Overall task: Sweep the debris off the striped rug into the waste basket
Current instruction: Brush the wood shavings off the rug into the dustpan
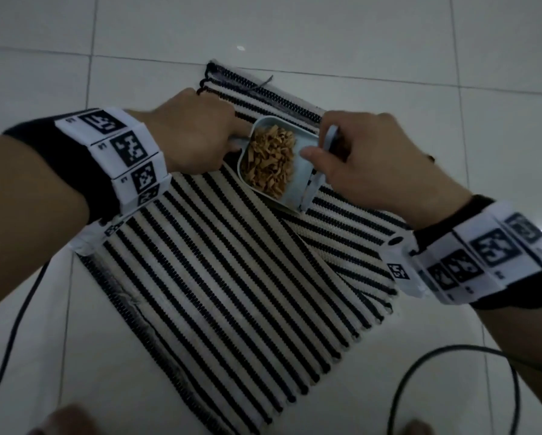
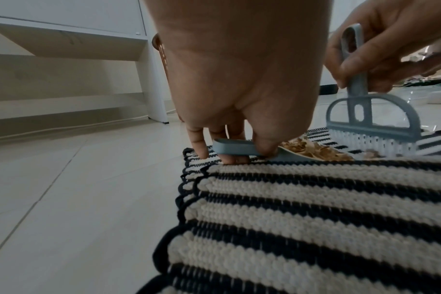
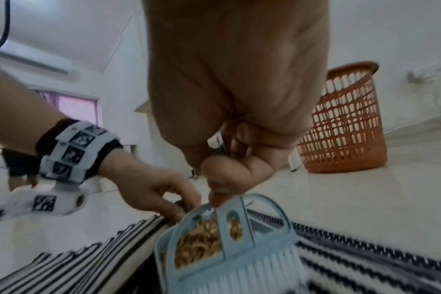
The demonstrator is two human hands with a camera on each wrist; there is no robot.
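Both tools were gripped: the dustpan (image 1: 271, 161) by the left hand (image 1: 194, 133), the brush (image 2: 373, 127) by the right hand (image 1: 354, 158). The pan should be kept level toward the waste basket (image 3: 340, 121), at two o'clock.

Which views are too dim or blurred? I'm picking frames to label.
Head view: dim overall, soft at the edges, debris in the dustpan legible. Left wrist: brightest, striped rug sharp. Right wrist: motion-blurred brush, waste basket soft, bent by the wide lens.

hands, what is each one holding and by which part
The left hand pinches the dustpan by its flat handle. The right hand holds the brush by the upper end of its handle.
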